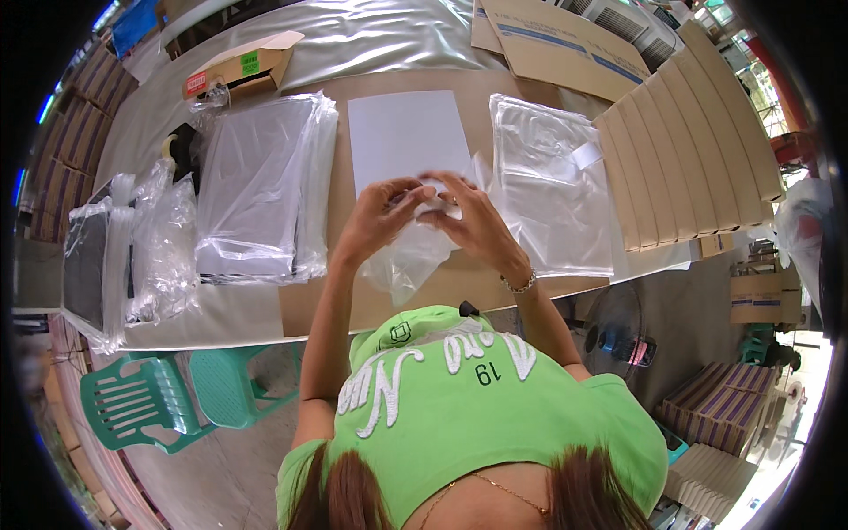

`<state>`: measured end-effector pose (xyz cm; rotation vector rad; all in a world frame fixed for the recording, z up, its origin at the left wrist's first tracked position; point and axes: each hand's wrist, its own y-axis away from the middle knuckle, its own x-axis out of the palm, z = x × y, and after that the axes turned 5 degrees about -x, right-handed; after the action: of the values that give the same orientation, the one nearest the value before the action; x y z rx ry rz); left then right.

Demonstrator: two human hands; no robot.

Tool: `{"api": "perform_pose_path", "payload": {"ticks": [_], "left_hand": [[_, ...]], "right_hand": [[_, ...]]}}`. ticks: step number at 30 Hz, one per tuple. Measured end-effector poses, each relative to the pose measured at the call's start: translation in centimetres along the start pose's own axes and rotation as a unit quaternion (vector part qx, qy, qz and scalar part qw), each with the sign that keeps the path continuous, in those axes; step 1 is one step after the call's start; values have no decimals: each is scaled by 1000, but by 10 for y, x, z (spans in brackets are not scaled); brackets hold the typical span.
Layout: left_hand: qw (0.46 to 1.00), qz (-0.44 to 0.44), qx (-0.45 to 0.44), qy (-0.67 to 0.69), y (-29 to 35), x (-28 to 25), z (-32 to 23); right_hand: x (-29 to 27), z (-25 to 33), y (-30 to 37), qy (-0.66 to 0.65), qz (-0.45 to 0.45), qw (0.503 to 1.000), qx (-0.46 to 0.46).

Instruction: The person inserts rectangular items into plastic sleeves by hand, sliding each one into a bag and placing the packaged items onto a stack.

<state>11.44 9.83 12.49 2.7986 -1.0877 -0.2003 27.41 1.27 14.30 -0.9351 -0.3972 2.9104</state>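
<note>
In the middle of the table, both of my hands are closed on one clear plastic bag (408, 265). My left hand (386, 212) pinches it from the left. From the right, my right hand (468, 216) grips it with bent fingers, close to the left fingertips. The bag hangs crumpled below the hands toward the table's front edge. Just beyond them lies a white sheet (408, 132), its near part hidden by the hands and the bag. To its left is a stack of dark flat items in clear plastic (256, 185); to its right, a pile of clear plastic bags (548, 194).
A row of upright brown cardboard boxes (680, 150) stands at the right. Flattened cartons (565, 49) lie at the back right, and a small open box (243, 66) at the back left. Wrapped bundles (163, 238) and a tape roll (170, 152) are far left; green plastic chairs (141, 402) stand below.
</note>
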Motion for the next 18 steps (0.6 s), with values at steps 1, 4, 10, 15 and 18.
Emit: {"api": "perform_pose_path", "payload": {"ticks": [1, 4, 10, 15, 18], "left_hand": [[1000, 16, 17, 20, 1, -2, 1], [995, 92, 17, 31, 11, -19, 4], [972, 188, -134, 46, 33, -59, 17], [998, 39, -55, 18, 25, -62, 36], [999, -21, 7, 40, 20, -47, 25]], "right_hand": [[2, -6, -2, -55, 31, 997, 41], [3, -26, 0, -120, -78, 988, 52], [-2, -44, 0, -246, -195, 938, 144], [-11, -46, 6, -245, -186, 938, 162], [-6, -47, 6, -223, -193, 943, 155]]}}
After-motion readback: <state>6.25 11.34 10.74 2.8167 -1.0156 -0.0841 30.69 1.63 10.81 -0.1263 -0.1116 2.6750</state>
